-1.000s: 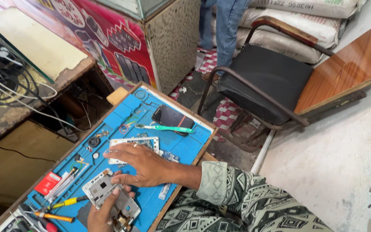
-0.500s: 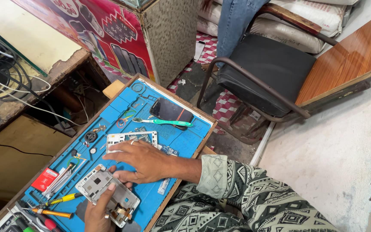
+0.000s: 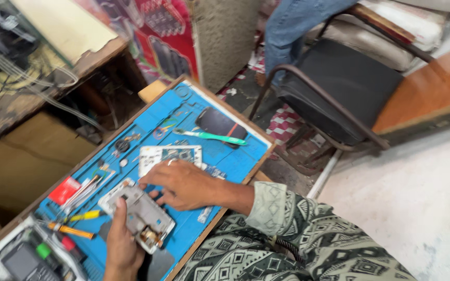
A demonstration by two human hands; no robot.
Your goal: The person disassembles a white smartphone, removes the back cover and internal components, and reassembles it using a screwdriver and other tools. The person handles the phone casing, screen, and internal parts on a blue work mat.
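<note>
Phone chassis (image 3: 140,214) held by left hand (image 3: 121,244) (right hand (image 3: 186,183) touching it)

Matt blue rubbery mat (image 3: 225,156), bare metal phone frame (image 3: 141,216), worn wooden bench (image 3: 152,91)

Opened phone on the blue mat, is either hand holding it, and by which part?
The left hand holds the opened phone by its near end, thumb on top. The right hand rests fingertips on its far edge, gripping nothing.
</note>
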